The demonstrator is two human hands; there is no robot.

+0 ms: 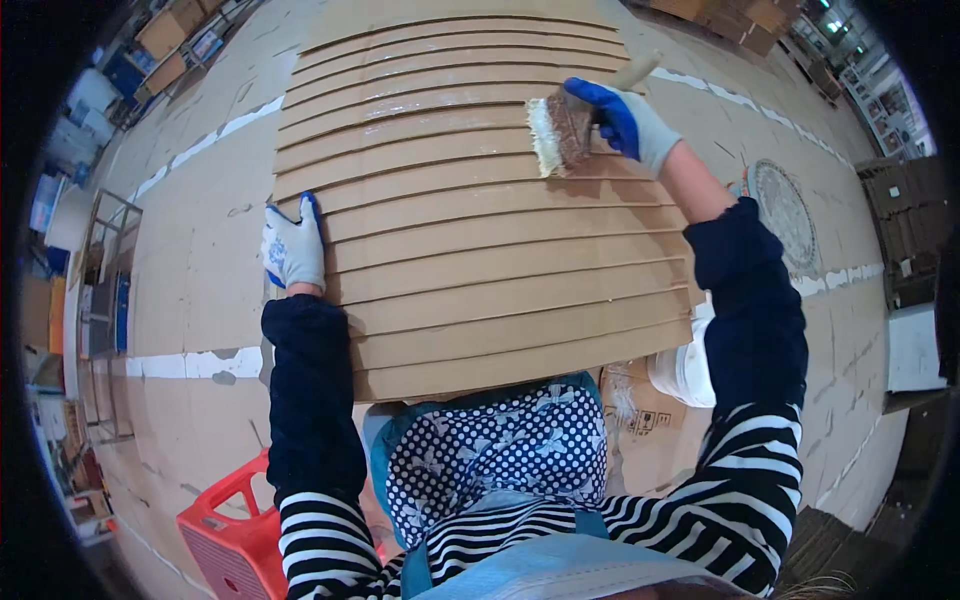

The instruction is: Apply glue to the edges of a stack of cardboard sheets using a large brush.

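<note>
- Head view, the work: overlapping cardboard sheets (500,290) lie in front of the person, fanned like shingles so that a narrow strip of each one shows; the nearest sheet shows a wider strip.
- Head view, right hand: the gloved right hand (630,120) is closed around the brush (572,133) near its base, with the pale handle sticking out past the glove. The broad bristles, white and loaded-looking at the tips, point left over the upper-right part of the sheets; whether they touch the cardboard I cannot tell.
- Head view, left hand: the gloved left hand (293,245) is at the left edge of the sheets, thumb apart from the fingers along that edge. Whether it grips or only steadies them I cannot tell.
- Head view, step in hand: wet, shiny patches mark the farther strips, while the nearer ones look dry, so this seems to be the brushing-on of a coating, partly done.
- Head view, next move: it would call for even strokes along the strips toward the dry near side, the left hand keeping the fan from sliding. A white bucket (688,370) stands beside the near right corner.
</note>
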